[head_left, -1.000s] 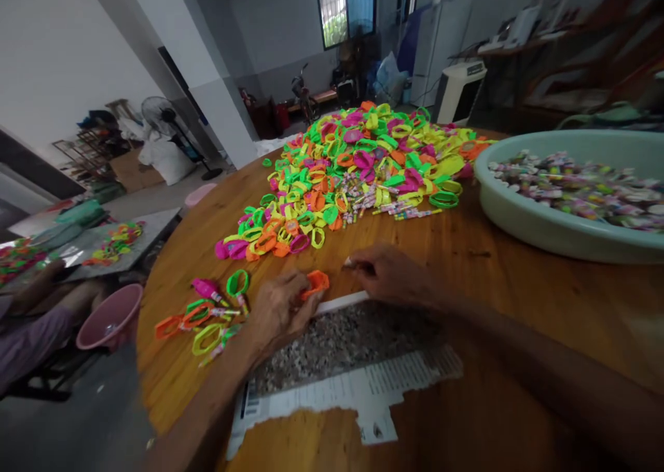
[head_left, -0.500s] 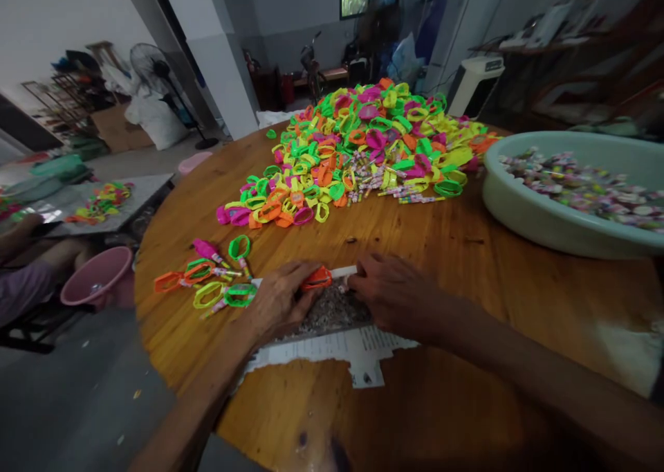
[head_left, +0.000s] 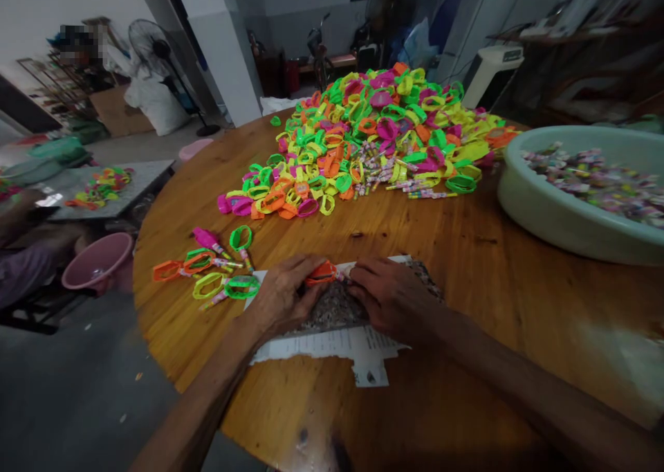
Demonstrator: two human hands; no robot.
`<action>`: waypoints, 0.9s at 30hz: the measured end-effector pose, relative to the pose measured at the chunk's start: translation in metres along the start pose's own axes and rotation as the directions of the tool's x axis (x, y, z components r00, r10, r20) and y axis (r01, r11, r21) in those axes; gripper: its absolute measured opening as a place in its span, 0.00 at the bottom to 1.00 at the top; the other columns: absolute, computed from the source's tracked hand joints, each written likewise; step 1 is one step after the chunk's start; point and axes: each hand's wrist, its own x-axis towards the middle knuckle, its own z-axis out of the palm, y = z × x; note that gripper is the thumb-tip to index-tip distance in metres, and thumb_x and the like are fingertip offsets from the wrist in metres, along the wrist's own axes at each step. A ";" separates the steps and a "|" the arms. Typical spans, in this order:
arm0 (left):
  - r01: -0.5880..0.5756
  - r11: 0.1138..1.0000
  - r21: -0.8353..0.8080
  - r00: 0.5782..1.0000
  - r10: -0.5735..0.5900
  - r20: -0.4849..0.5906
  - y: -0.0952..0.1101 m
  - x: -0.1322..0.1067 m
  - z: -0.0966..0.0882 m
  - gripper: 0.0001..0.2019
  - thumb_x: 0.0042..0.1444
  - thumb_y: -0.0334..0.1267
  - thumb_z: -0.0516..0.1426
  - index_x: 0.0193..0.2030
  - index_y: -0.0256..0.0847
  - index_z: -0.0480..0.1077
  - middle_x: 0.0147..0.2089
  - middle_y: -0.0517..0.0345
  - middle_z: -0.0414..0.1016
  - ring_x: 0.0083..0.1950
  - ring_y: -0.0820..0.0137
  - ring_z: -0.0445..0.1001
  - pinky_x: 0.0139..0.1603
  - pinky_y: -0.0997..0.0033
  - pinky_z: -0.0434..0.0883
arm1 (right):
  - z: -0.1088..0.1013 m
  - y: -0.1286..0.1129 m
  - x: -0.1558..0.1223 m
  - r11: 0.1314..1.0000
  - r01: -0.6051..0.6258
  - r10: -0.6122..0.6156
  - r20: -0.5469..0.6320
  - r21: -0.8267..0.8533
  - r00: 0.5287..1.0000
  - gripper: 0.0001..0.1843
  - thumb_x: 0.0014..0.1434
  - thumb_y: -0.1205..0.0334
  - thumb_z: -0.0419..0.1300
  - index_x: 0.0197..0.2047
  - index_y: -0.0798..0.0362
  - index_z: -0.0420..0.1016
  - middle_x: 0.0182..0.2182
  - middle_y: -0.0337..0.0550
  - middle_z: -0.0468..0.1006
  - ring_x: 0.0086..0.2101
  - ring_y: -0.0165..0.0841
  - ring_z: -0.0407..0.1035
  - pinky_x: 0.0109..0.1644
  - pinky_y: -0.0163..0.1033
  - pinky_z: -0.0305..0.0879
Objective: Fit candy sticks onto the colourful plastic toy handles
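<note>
Fingers of the left hand (head_left: 283,293) grip an orange, angular plastic loop (head_left: 321,273) over a speckled grey slab (head_left: 337,309); at the loop's right end, the right hand (head_left: 395,297) pinches a pale patterned stick (head_left: 341,276). Farther right, a pale-green oval plastic basin (head_left: 563,228) holds small multicoloured pieces (head_left: 591,181).

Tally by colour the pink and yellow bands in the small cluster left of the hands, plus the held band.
Bright pink plastic band: 1
Yellow oval plastic band: 1
Orange plastic band in the left hand: 1
Total: 3

Nothing legible; only tiny, blurred print (head_left: 381,338) on torn white paper (head_left: 332,344)
</note>
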 end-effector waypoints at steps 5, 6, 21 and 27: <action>0.006 1.000 -0.013 1.000 -0.006 0.003 0.001 0.001 -0.001 0.19 0.63 0.35 0.57 0.60 0.37 0.68 0.50 0.47 0.76 0.49 0.63 0.75 0.50 0.61 0.75 | 0.003 -0.003 0.002 0.996 0.022 -0.021 0.006 -0.084 1.000 0.11 0.69 0.65 0.51 0.37 0.55 0.73 0.36 0.48 0.73 0.37 0.37 0.65 0.41 0.42 0.57; 0.000 1.000 -0.014 1.000 0.000 -0.001 0.001 0.001 -0.001 0.19 0.63 0.35 0.57 0.60 0.37 0.69 0.50 0.46 0.76 0.49 0.63 0.75 0.50 0.61 0.75 | 0.003 -0.005 0.002 0.993 0.024 -0.023 0.006 -0.113 1.000 0.12 0.69 0.64 0.50 0.37 0.55 0.74 0.36 0.48 0.74 0.36 0.37 0.65 0.41 0.42 0.57; -0.033 0.999 -0.022 0.998 0.032 -0.061 0.008 0.002 -0.001 0.14 0.65 0.35 0.56 0.56 0.39 0.69 0.47 0.49 0.77 0.46 0.64 0.75 0.45 0.61 0.76 | -0.001 -0.023 0.008 0.891 0.214 -0.187 0.105 -0.400 0.977 0.10 0.60 0.74 0.52 0.37 0.58 0.74 0.34 0.51 0.72 0.34 0.41 0.62 0.35 0.46 0.55; -0.002 0.997 0.073 0.997 0.007 -0.071 0.002 -0.003 0.002 0.16 0.65 0.35 0.55 0.59 0.42 0.68 0.49 0.47 0.76 0.48 0.62 0.76 0.47 0.59 0.77 | -0.003 -0.017 0.016 0.967 0.140 -0.114 0.127 -0.213 0.985 0.09 0.63 0.70 0.53 0.37 0.57 0.75 0.34 0.50 0.75 0.34 0.39 0.65 0.36 0.45 0.55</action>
